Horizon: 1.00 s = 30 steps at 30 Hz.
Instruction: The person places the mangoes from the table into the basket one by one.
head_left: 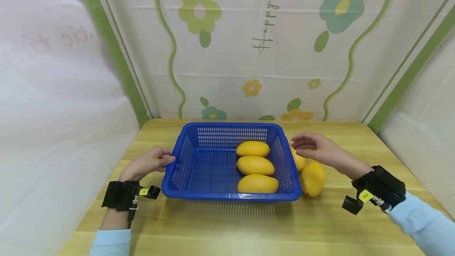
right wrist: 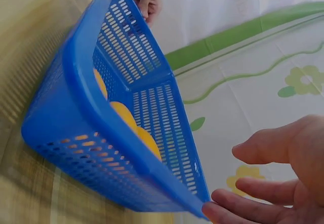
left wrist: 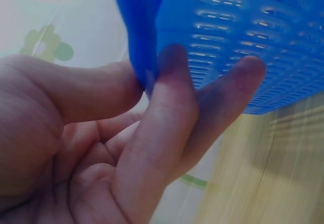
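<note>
A blue plastic basket (head_left: 231,196) with slotted walls stands on the wooden table. Three yellow mangoes (head_left: 256,166) lie in a column along its right side. At the left rim, my left hand (head_left: 151,163) pinches the edge; in the left wrist view the thumb is on one side of the rim (left wrist: 144,41) and the fingers lie against the slotted wall. My right hand (head_left: 321,149) hovers by the right rim, fingers loosely extended and holding nothing. In the right wrist view its fingertips (right wrist: 215,211) overlap the rim corner. More mangoes (head_left: 313,179) lie beneath and beside it, partly hidden.
Behind the table (head_left: 227,232) hangs a white curtain (head_left: 231,58) printed with flowers and green lines. White fabric panels (head_left: 64,102) close in both sides. Each wrist carries a black strap (head_left: 121,195) with a small camera.
</note>
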### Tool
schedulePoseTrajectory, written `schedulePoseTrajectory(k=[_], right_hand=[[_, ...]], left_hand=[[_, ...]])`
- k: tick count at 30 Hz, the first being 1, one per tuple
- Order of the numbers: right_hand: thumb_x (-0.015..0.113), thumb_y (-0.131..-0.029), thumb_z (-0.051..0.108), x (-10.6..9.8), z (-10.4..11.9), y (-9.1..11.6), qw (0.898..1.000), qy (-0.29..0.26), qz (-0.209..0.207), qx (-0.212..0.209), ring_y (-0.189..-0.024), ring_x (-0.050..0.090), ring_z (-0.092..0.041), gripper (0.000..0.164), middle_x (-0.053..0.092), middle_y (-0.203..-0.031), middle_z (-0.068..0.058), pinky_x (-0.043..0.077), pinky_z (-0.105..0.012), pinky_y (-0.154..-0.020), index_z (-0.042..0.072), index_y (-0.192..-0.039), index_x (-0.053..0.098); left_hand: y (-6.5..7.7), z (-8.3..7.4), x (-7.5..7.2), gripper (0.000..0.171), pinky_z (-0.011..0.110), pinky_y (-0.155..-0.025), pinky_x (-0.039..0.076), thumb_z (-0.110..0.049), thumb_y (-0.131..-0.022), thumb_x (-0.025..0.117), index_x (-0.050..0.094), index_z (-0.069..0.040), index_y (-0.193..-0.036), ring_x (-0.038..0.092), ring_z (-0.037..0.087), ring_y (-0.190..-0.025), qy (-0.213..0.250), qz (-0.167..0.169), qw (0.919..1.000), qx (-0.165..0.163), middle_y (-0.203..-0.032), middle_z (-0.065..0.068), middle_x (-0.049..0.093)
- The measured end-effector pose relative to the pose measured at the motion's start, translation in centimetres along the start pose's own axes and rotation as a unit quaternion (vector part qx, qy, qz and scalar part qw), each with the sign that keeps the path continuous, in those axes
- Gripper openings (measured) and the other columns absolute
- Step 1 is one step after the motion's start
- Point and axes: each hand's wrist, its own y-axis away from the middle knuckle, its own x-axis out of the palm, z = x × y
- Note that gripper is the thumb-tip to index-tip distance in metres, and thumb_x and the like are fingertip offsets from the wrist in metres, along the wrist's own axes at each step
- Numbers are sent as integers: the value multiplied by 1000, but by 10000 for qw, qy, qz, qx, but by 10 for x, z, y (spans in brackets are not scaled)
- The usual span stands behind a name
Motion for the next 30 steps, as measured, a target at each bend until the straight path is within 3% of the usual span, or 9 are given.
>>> schedulePoseTrajectory(k=[12,17,22,30], right_hand=[[63,-99,30,-5,-30,14,9970,480,-8,604,-130,49,-49,64,48,-142,-34,50,-57,-104,-9,-144,39],[67,-96,26,-1,-49,19,9948,754,-57,677,-129,47,-54,66,47,-142,-36,48,-62,-102,-13,-141,41],[71,-92,26,3,-64,22,9937,789,-47,790,-126,44,-59,70,43,-143,-39,49,-64,-98,-13,-141,40],[72,-91,39,7,-79,23,9872,899,188,1300,-123,47,-59,84,40,-139,-45,51,-62,-93,-13,-143,33]], left_hand=[[0,1,0,38,36,-93,60,-11,-106,46,49,16,-132,71,19,-100,25,34,10000,40,-113,20,69],[-1,0,0,40,37,-93,60,-10,-106,46,46,18,-135,71,22,-102,5,36,10000,41,-114,23,69],[-2,0,0,39,37,-93,60,-9,-106,46,46,18,-134,71,22,-102,-15,14,10000,21,-113,22,69],[0,-1,0,37,38,-93,60,-11,-106,46,49,17,-131,71,22,-100,-36,-5,10000,-21,-113,21,69]])
